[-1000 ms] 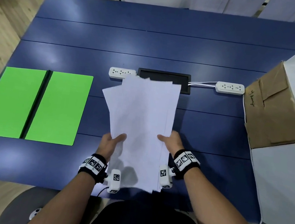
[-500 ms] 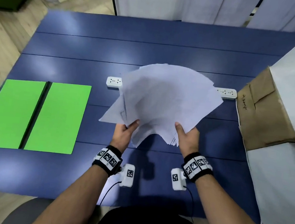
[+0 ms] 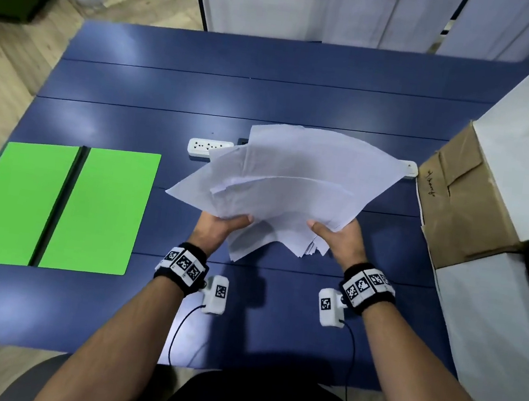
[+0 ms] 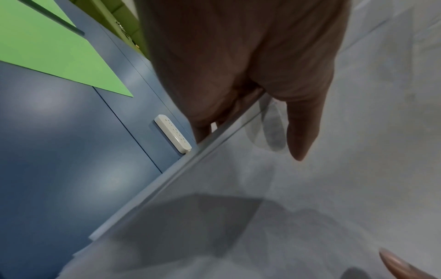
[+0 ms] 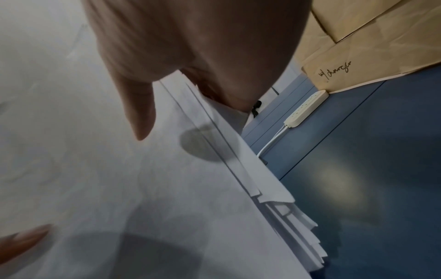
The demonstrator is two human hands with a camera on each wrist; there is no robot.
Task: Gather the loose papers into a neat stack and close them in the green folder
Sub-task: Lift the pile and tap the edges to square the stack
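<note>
A fanned, uneven sheaf of white papers [image 3: 291, 187] is held up above the middle of the blue table [image 3: 268, 101]. My left hand [image 3: 220, 225] pinches its near left edge, thumb on top and fingers underneath. My right hand [image 3: 338, 236] pinches the near right edge the same way. In the left wrist view the thumb [image 4: 303, 132] lies on the papers [image 4: 310, 207]. In the right wrist view the papers [image 5: 119, 188] show staggered edges under the thumb [image 5: 140, 117]. The green folder [image 3: 56, 204] lies open and flat at the table's left.
Two white power strips [image 3: 208, 147] [image 3: 410, 168] lie behind the papers. A brown cardboard box [image 3: 462, 204] with white boxes beside it crowds the right edge. Wrist camera cables hang near the table's front edge.
Both hands lifted the sheaf off the table and away from my body. The sheets swung from a tall pile into a sideways fan.
</note>
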